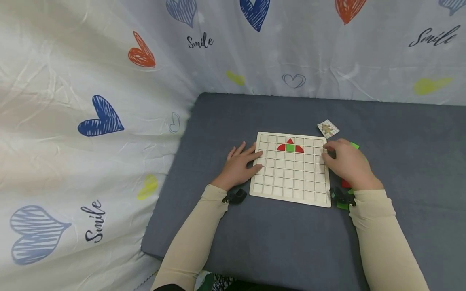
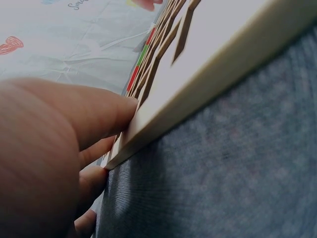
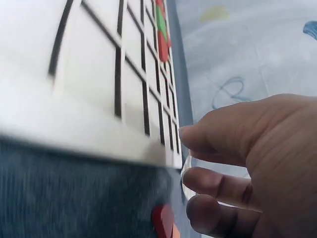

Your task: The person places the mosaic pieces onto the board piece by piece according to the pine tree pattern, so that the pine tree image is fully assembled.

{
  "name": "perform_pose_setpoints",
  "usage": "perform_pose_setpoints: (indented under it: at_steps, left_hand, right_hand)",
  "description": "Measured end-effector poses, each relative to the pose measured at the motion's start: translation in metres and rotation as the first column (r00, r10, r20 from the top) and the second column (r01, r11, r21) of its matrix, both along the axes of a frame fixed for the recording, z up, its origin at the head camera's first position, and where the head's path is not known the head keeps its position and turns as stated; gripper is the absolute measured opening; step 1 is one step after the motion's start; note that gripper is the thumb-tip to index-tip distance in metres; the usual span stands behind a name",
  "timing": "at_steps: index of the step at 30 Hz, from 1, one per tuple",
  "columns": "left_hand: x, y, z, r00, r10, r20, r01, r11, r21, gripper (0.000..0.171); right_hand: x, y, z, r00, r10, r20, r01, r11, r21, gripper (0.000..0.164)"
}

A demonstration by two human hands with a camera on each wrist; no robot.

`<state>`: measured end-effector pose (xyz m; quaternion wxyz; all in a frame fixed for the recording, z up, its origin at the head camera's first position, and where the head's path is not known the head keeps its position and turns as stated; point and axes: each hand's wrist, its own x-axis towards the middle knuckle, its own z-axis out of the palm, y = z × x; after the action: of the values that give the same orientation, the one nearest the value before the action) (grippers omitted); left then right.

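Note:
A pale wooden grid board (image 1: 291, 184) lies on the grey cloth. Near its top, a red triangle (image 1: 289, 141) sits above a green square (image 1: 290, 148), with a red quarter-round piece on the left (image 1: 281, 148) and another on the right (image 1: 299, 149). Spread fingers of my left hand (image 1: 238, 166) rest on the board's left edge. My right hand (image 1: 347, 163) hovers by the upper right edge, fingers loosely bent. In the right wrist view, thumb and fingers stand apart with nothing seen between them; a loose red piece (image 3: 162, 218) lies below.
A small patterned card (image 1: 328, 129) lies beyond the board's top right corner. Loose pieces, among them a green one (image 1: 355, 145) and a red one (image 1: 345, 184), are partly hidden by the right hand and wrist. A heart-printed curtain (image 1: 291, 56) borders the table.

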<state>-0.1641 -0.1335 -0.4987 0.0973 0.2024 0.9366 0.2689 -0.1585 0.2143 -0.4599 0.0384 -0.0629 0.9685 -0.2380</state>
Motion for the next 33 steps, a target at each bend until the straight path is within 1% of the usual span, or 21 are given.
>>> perform_pose_setpoints:
  at_steps: [6,13,19,24,29,33]
  left_hand:
    - [-0.001,0.000,-0.001,1.000,-0.002,-0.004,0.002,1.000,0.008,0.056]
    - [-0.001,0.001,-0.001,1.000,-0.007,-0.006,0.007,1.000,-0.002,0.055]
    - [0.000,0.000,0.000,1.000,-0.006,-0.006,0.006,1.000,0.006,0.055]
    - [0.000,0.000,0.000,1.000,-0.004,-0.005,0.004,1.000,0.012,0.055]
    - [0.000,0.000,0.000,1.000,-0.001,-0.002,0.001,1.000,0.004,0.055]
    - [0.000,0.001,0.001,1.000,-0.002,0.000,0.002,1.000,0.008,0.055]
  right_hand:
    - [0.006,0.018,-0.003,0.999,-0.046,-0.017,0.046,0.998,0.031,0.035]
    - [0.009,0.035,-0.006,0.998,-0.064,-0.005,0.064,0.997,0.034,0.034]
    - [0.010,0.038,-0.006,0.998,-0.064,-0.013,0.064,0.998,0.026,0.033]
    - [0.011,0.040,-0.005,0.998,-0.057,-0.006,0.058,0.997,0.044,0.034]
    - [0.011,0.041,-0.006,0.997,-0.078,0.005,0.077,0.995,0.058,0.036]
    - [0.011,0.041,-0.007,0.996,-0.091,0.004,0.090,0.994,0.057,0.035]
